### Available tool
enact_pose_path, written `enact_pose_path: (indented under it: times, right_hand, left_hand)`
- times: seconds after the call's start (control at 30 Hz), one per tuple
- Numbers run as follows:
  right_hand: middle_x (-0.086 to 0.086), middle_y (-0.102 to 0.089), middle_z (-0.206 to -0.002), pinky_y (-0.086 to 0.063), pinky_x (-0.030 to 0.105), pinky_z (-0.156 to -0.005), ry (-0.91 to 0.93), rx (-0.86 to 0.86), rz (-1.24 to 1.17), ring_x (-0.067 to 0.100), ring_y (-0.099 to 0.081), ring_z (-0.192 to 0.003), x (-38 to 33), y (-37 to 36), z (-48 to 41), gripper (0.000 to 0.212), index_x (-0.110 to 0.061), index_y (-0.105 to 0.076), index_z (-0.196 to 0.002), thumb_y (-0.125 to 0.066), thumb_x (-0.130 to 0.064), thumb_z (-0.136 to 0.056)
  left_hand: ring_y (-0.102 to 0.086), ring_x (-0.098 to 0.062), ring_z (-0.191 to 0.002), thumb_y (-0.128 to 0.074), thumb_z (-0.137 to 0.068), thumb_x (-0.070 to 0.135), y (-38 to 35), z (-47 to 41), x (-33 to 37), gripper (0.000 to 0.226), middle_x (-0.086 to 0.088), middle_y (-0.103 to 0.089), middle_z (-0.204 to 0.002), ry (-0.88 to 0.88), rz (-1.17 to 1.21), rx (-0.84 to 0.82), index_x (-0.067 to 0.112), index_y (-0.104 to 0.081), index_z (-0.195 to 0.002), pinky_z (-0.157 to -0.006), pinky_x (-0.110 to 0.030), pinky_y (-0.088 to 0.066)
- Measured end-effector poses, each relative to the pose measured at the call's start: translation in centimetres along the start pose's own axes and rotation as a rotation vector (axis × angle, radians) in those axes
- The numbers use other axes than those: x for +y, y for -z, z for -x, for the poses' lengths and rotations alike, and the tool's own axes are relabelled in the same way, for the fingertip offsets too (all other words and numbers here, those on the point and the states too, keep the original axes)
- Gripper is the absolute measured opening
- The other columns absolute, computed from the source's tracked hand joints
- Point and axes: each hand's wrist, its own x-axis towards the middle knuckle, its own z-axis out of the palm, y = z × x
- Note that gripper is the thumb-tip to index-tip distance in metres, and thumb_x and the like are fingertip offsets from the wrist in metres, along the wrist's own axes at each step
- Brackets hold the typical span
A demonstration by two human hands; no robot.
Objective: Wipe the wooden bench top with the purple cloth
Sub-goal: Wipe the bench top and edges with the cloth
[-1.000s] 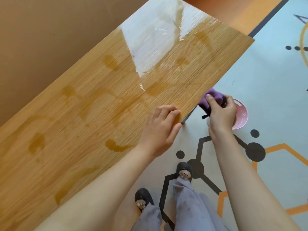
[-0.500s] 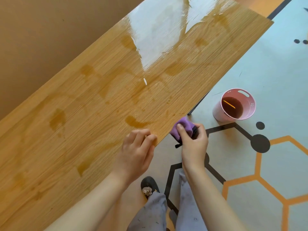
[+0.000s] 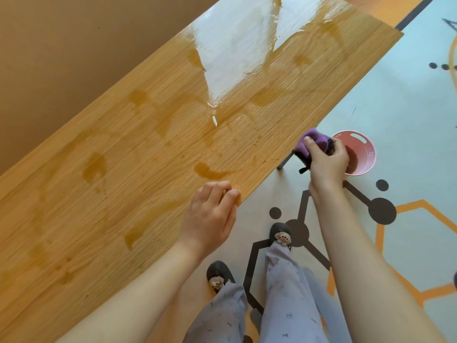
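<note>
The wooden bench top [image 3: 153,154] runs diagonally from lower left to upper right, with several dark wet patches and a glossy wet area near its far end. My right hand [image 3: 327,160] grips the bunched purple cloth [image 3: 312,139] just off the bench's front edge, over the floor and beside a pink bucket. My left hand [image 3: 210,214] rests at the front edge of the bench with its fingers curled loosely, holding nothing.
A pink bucket [image 3: 363,149] stands on the patterned floor [image 3: 395,115] right of the bench, partly hidden by my right hand. A brown wall [image 3: 61,58] borders the bench's far side. My feet in dark slippers [image 3: 280,235] are below the edge.
My right hand with the cloth has moved along the bench's front edge toward the far end, now in front of the pink bucket. My left hand stays at the edge.
</note>
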Motion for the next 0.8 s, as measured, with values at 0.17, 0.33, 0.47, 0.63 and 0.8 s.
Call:
enact_pose_path:
  times: [0.17,0.33,0.47,0.63,0.8]
  right_hand:
    - [0.000,-0.059,-0.080,-0.047,0.020,-0.061,-0.038,-0.079,0.064,0.009,-0.056,-0.073,2.7,-0.7,8.7,0.013,-0.018,-0.056,-0.084,-0.068,-0.021,-0.085]
    - [0.011,-0.058,-0.078,-0.048,0.019,-0.058,-0.107,-0.255,0.071,0.012,-0.055,-0.069,5.1,-1.0,14.9,0.018,-0.005,-0.057,-0.087,-0.069,-0.017,-0.084]
    - [0.005,-0.057,-0.074,-0.045,0.018,-0.054,-0.124,-0.295,0.115,0.010,-0.054,-0.065,4.2,-0.5,13.7,0.017,-0.007,-0.056,-0.084,-0.070,-0.017,-0.083]
    - [0.000,-0.060,-0.083,-0.049,0.019,-0.060,-0.122,-0.098,0.035,0.012,-0.061,-0.077,1.8,-1.1,10.1,0.015,-0.013,-0.053,-0.089,-0.068,-0.014,-0.085]
    - [-0.002,-0.054,-0.078,-0.042,0.014,-0.052,-0.075,-0.010,0.122,0.010,-0.052,-0.070,3.3,-2.2,12.9,0.017,-0.017,-0.050,-0.083,-0.067,-0.022,-0.085]
  left_hand:
    - [-0.048,-0.023,-0.105,-0.047,-0.092,0.024,0.2,0.0,-0.1,0.025,-0.006,-0.058,-0.112,0.005,0.025,-0.007,0.012,-0.061,-0.110,-0.085,-0.034,-0.042]
    - [-0.047,-0.022,-0.109,-0.047,-0.093,0.022,1.7,0.8,-0.6,0.029,-0.005,-0.058,-0.117,0.008,0.089,-0.025,0.011,-0.060,-0.117,-0.088,-0.033,-0.039]
    - [-0.047,-0.020,-0.111,-0.049,-0.091,0.020,3.6,6.2,-1.3,0.031,-0.004,-0.056,-0.119,0.050,0.074,-0.014,0.011,-0.059,-0.119,-0.091,-0.030,-0.038]
    - [-0.048,-0.020,-0.106,-0.047,-0.090,0.021,3.9,13.0,-2.2,0.030,-0.003,-0.055,-0.115,0.278,0.098,0.010,0.011,-0.057,-0.117,-0.092,-0.030,-0.039]
    - [-0.046,-0.021,-0.108,-0.045,-0.090,0.025,2.8,14.6,-2.2,0.032,-0.003,-0.052,-0.118,0.339,0.093,0.011,0.014,-0.055,-0.119,-0.092,-0.033,-0.038]
